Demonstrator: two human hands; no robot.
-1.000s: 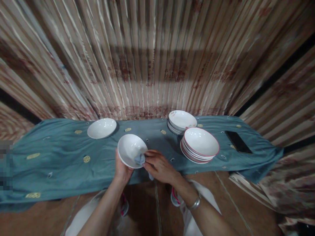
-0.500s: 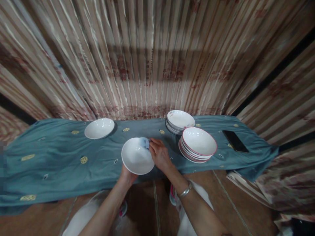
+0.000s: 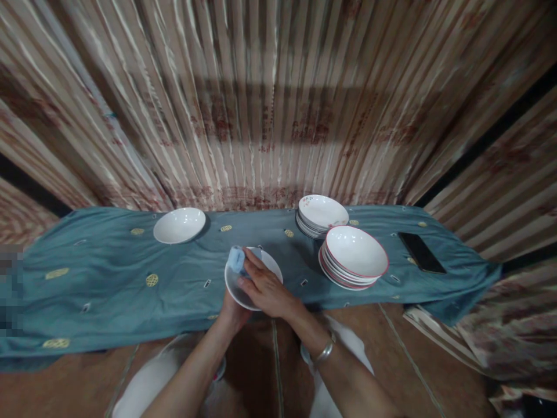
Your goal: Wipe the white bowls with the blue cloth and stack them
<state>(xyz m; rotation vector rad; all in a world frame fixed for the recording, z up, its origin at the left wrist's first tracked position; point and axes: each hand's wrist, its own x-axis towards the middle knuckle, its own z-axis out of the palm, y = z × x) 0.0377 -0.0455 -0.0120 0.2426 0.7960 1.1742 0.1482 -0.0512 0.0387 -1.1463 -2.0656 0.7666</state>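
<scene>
A white bowl [image 3: 273, 267] is tilted up at the table's front edge, held from below and the left by my left hand [image 3: 235, 309], whose fingers are mostly hidden under it. Over the bowl, my right hand [image 3: 265, 285] presses a light blue cloth [image 3: 236, 259] against the left side of the rim. To the right stands a stack of red-rimmed bowls [image 3: 354, 252]. Behind that stack is another of floral dishes [image 3: 322, 213]. A single white bowl [image 3: 179, 225] rests alone at the back left.
A black phone [image 3: 421, 252] lies toward the right end of the table, which is covered by a teal cloth with yellow patterns [image 3: 113, 290]. Pleated curtains [image 3: 270, 116] hang right behind the table. Tiled floor shows below its front edge.
My right hand has moved left across the bowl, taking the blue cloth from the rim's upper right to its left side. The view has shifted slightly.
</scene>
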